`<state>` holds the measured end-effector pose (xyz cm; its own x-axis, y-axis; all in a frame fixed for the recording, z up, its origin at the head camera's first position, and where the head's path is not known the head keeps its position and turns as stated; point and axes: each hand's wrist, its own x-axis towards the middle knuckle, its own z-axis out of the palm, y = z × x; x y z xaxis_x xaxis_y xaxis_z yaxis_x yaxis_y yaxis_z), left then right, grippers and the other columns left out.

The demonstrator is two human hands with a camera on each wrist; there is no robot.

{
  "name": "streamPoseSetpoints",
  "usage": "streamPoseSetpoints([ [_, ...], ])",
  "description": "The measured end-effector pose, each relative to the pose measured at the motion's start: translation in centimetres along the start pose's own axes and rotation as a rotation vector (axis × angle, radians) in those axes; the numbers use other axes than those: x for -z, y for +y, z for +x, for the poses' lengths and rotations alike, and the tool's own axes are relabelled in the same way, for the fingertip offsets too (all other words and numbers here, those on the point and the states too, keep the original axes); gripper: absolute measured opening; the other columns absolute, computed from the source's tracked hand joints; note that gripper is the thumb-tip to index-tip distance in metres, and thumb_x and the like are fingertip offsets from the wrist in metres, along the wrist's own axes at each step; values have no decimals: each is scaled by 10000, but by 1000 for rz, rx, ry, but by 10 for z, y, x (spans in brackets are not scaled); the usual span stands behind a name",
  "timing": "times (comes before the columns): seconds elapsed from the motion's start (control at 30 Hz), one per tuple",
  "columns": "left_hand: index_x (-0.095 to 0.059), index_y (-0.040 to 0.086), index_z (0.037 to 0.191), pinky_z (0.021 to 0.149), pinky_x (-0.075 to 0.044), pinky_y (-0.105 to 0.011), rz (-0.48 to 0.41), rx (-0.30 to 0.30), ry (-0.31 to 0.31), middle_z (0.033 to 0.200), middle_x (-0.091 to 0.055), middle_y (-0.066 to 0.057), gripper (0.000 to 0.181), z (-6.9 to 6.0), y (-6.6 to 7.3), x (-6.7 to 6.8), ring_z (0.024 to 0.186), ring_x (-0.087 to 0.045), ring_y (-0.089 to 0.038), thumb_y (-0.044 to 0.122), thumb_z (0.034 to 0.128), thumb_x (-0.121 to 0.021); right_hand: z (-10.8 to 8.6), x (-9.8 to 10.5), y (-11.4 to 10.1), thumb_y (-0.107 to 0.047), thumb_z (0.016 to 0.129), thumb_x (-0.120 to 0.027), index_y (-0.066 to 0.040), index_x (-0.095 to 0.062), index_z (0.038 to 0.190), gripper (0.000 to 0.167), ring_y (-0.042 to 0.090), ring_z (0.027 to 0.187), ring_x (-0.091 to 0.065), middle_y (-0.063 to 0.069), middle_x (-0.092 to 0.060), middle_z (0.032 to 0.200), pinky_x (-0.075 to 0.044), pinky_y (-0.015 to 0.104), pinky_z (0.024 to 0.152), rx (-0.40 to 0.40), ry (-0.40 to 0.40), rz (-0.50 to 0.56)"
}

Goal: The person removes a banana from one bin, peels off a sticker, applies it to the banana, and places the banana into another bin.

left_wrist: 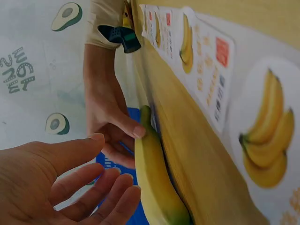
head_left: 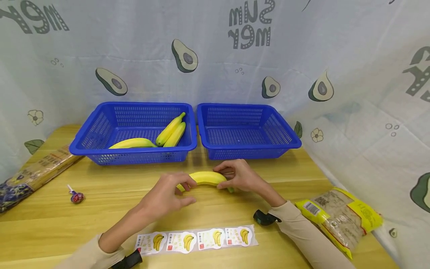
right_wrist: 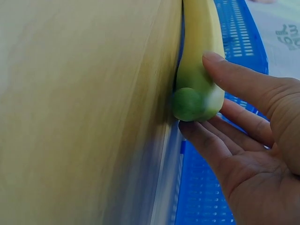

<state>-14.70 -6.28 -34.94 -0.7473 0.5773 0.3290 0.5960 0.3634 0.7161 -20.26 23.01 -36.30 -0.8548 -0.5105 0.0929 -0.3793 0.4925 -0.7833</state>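
White sticker strip (head_left: 196,240), four stickers long, lies nearest us on the table (head_left: 100,228); one yellow bag (head_left: 339,220) sits to our right. Beyond, our left hand (head_left: 168,196) stands spread, thumb apart, beside one banana (head_left: 208,178); whether its fingertips touch, we cannot tell. Our right hand (head_left: 243,177) pinches the other end, thumb above, fingers beneath. That banana lies on or just above the table, between our hands. We judge the step to be positioning it; the next move seems to call for a steady right-hand hold while the left closes or moves clear. Leftward we count one lollipop (head_left: 77,197) and one long packet (head_left: 43,170); farther, two baskets, with three yellow bananas (head_left: 134,143) showing in the left basket (head_left: 100,152) and the right basket (head_left: 252,147) alongside.
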Motion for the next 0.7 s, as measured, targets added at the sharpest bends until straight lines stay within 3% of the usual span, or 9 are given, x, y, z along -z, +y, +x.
streamPoseSetpoints([
  [0.33,-776,61,1136,890,-608,-285,10,49,-246,1099,-775,-16,313,-4,28,-33,998,-684,-127,141,871,-923,1,6,0,13,830,-922,70,-730,1246,462,373,1170,-746,211,-758,1254,-628,350,981,28,-33,-15],
  [0.5,-771,94,1146,891,-578,-253,54,48,-291,1031,-726,67,387,-9,32,-44,978,-632,-72,183,825,-968,2,9,0,6,843,-915,82,-726,1250,455,369,1170,-747,215,-761,1244,-630,350,976,14,-55,-6],
  [0.7,-765,137,1172,879,-556,-241,167,41,-328,1001,-647,128,464,-14,35,-58,971,-566,-26,254,786,-995,7,13,-5,-20,865,-905,106,-696,1297,496,370,1178,-743,223,-752,1263,-637,382,976,2,-104,-12],
])
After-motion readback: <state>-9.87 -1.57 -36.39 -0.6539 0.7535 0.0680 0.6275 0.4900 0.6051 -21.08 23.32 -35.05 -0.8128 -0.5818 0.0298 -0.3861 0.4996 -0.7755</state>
